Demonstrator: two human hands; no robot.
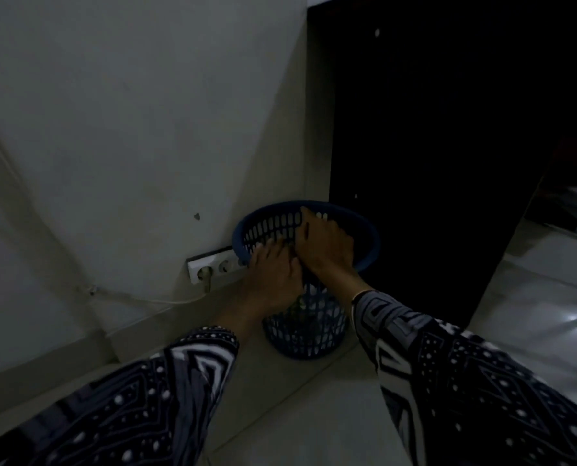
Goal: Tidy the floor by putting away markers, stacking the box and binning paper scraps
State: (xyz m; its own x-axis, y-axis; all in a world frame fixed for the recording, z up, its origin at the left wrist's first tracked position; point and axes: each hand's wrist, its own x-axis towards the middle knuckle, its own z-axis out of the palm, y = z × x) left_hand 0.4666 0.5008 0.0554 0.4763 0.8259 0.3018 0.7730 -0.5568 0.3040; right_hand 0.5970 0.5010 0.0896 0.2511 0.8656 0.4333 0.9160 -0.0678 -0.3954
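1. Blue perforated basket (pixel 369 245) stands upright on the floor, in the corner between the pale wall (pixel 129 112) and a dark cabinet side (pixel 431 146). This is the bin.
2. Both hands are over the basket mouth, side by side and touching or nearly touching at the middle.
3. Left hand (pixel 273 267): above the near-left rim, fingers extended forward and slightly spread, reaching in over the opening. Reads as open; nothing clearly held.
4. Right hand (pixel 326 245): higher and further in, over the centre of the opening, fingers stretched toward the far inner wall. Also reads as open.
5. Small dark patch between the two hands at the mouth; too dim to tell whether it is a paper scrap or shadow.
6. Contents (pixel 309 314) show through the lower slots: pale and greenish bits near the bottom. Cannot identify them further.
7. Both forearms wear black-and-white patterned sleeves (pixel 465 381), entering from the bottom corners.
8. Floor (pixel 297 415): light tiles, a grout line running diagonally under the arms; glossy reflections at right.
9. A white double socket (pixel 213 265) sits low on the wall, just left of the basket rim, with a plug in it and a white cable (pixel 152 299) trailing left along the skirting.
10. Lighting is dim; the cabinet is almost black.
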